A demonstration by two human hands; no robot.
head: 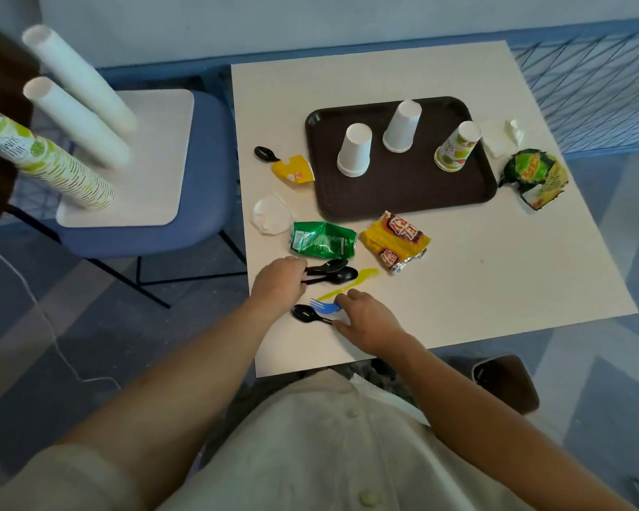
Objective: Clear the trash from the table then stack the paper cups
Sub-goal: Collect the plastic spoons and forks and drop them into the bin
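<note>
left hand (278, 280): i had its fingers closed on the handles of two black spoons (332, 271), glossy, bowls pointing right, long axis across the table (476, 282)
right hand (369, 322): fingers curled loosely, tips touching a blue fork (325, 306) and another black spoon (307, 313); real grip i couldn't tell
cups (355, 151): three, upside down on the brown tray (403, 193)

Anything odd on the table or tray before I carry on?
Nothing spilled. The tray holds three upside-down cups, and only the green-printed cup leans. Crumpled wrappers and loose plastic cutlery litter the table.
</note>
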